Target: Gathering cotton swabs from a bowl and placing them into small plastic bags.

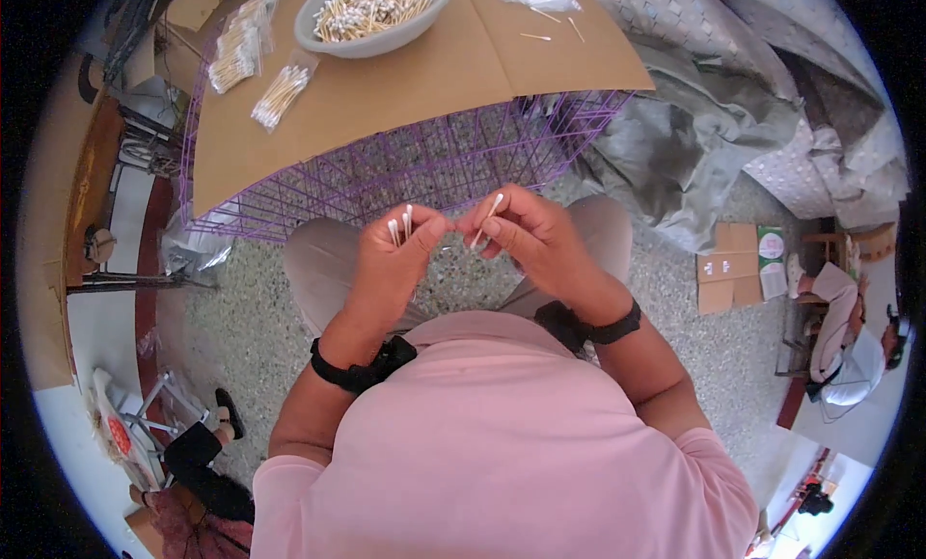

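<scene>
Left hand (391, 260): closed in a grip on a small bunch of cotton swabs (401, 223), white tips pointing up, above the lap.
Right hand (526, 236): a single cotton swab (487, 218) was pinched between the fingertips, just beside the bunch.
Desk (405, 86): cardboard laid over a purple wire cage (434, 163).
Bowl (371, 19): grey, heaped with swabs, at the far edge.
Bagged swabs (282, 94): left of the bowl.

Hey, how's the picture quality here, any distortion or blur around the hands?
Head view: strong fisheye bending, the purple wire cage and cardboard top curve toward a black rim; even daylight, soft shadows; left hand, right hand and their cotton swabs look sharp.
</scene>
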Action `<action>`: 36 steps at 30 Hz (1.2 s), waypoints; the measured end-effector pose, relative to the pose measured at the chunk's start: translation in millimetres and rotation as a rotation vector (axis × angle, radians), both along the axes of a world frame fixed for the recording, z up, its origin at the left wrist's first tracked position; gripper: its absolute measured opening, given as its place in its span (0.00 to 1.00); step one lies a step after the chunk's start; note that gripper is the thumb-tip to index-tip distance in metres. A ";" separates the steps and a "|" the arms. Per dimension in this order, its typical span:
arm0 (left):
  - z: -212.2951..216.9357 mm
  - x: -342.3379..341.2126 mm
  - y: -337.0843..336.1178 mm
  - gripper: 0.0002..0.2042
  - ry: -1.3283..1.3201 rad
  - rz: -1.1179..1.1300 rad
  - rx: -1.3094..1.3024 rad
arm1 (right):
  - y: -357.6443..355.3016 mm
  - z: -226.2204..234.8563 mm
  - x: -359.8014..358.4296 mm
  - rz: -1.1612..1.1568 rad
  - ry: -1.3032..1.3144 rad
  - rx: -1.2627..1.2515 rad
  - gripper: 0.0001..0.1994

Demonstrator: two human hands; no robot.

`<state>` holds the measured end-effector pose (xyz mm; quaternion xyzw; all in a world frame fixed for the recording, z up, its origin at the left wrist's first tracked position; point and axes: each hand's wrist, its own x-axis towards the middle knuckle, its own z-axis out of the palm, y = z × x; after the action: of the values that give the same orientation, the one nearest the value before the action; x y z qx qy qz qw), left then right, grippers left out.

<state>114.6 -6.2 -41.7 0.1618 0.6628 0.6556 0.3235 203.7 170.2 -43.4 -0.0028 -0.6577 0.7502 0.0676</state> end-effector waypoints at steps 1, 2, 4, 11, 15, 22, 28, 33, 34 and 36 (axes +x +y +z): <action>1.4 -0.7 0.3 0.10 -0.001 0.002 -0.002 | 0.6 1.3 1.0 0.036 -0.038 -0.020 0.07; 3.9 -1.3 0.7 0.09 -0.058 0.009 0.055 | 0.6 2.2 1.7 0.037 -0.039 -0.022 0.07; 9.6 -1.9 3.5 0.08 -0.117 0.017 0.108 | -0.3 3.4 3.0 0.120 -0.088 0.039 0.07; 1.9 0.7 8.5 0.09 -0.073 -0.047 0.104 | -6.2 -2.4 4.7 0.128 -0.129 0.000 0.08; 1.7 2.1 9.1 0.09 -0.115 -0.050 0.095 | -7.2 -6.3 6.0 0.094 -0.121 -0.024 0.07; 5.5 5.1 7.9 0.08 -0.150 -0.037 0.116 | -8.7 -9.1 6.2 0.054 -0.180 0.062 0.07; 2.1 2.1 7.4 0.09 -0.193 0.000 0.226 | -8.6 -6.0 11.2 0.083 -0.179 -0.113 0.07; 8.2 4.5 10.2 0.10 -0.136 -0.041 0.169 | -4.6 -9.5 10.8 0.074 -0.174 0.004 0.06; 8.8 5.2 10.8 0.10 -0.136 -0.041 0.169 | -4.5 -10.5 10.8 0.063 -0.161 0.020 0.05; 9.2 5.8 11.0 0.10 -0.139 -0.046 0.159 | -4.7 -10.4 10.4 0.060 -0.161 0.003 0.05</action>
<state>120.4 4.8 -32.4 0.1562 0.5810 0.7082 0.3695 214.1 165.5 -53.7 -0.0436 -0.6621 0.7481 -0.0080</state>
